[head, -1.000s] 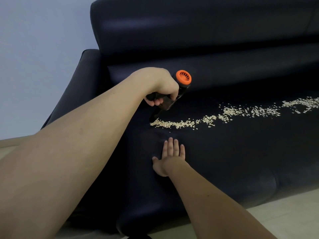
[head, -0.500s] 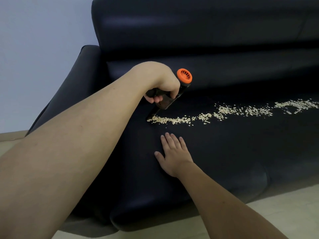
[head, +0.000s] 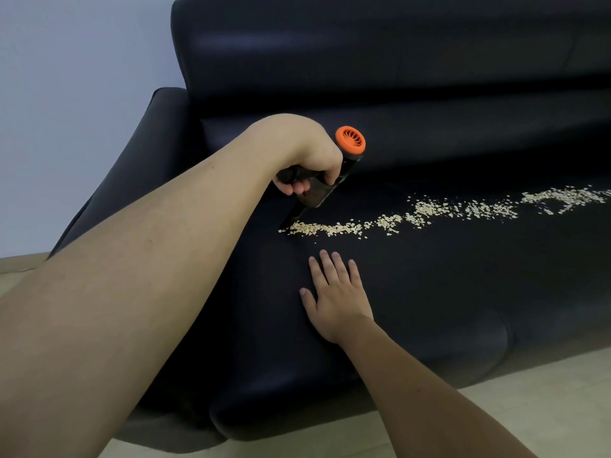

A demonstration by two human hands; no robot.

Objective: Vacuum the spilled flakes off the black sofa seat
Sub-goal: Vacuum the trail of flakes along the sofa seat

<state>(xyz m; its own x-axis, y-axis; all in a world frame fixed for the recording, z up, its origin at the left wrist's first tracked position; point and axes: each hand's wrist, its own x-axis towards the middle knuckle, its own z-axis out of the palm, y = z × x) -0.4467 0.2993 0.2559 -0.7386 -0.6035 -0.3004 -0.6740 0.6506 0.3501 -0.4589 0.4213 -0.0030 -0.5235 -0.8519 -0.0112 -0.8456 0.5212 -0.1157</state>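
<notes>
A long trail of pale flakes (head: pixel 429 213) runs across the black sofa seat (head: pixel 463 276) from its left part to the right edge of view. My left hand (head: pixel 307 160) grips the handle of a small black handheld vacuum (head: pixel 330 183) with an orange rear cap. The vacuum's narrow nozzle points down and touches the left end of the flake trail. My right hand (head: pixel 337 295) rests flat on the seat, fingers straight, just in front of the flakes and apart from them.
The sofa's left armrest (head: pixel 139 173) rises beside my left forearm, and the backrest (head: pixel 396 61) stands behind the seat. A pale wall (head: pixel 66 94) lies to the left. Beige floor (head: pixel 529 408) runs along the sofa's front edge.
My right hand has slid a little back toward the seat's front edge and spread flat. The vacuum nozzle stays at the left end of the trail; the view has shifted slightly.
</notes>
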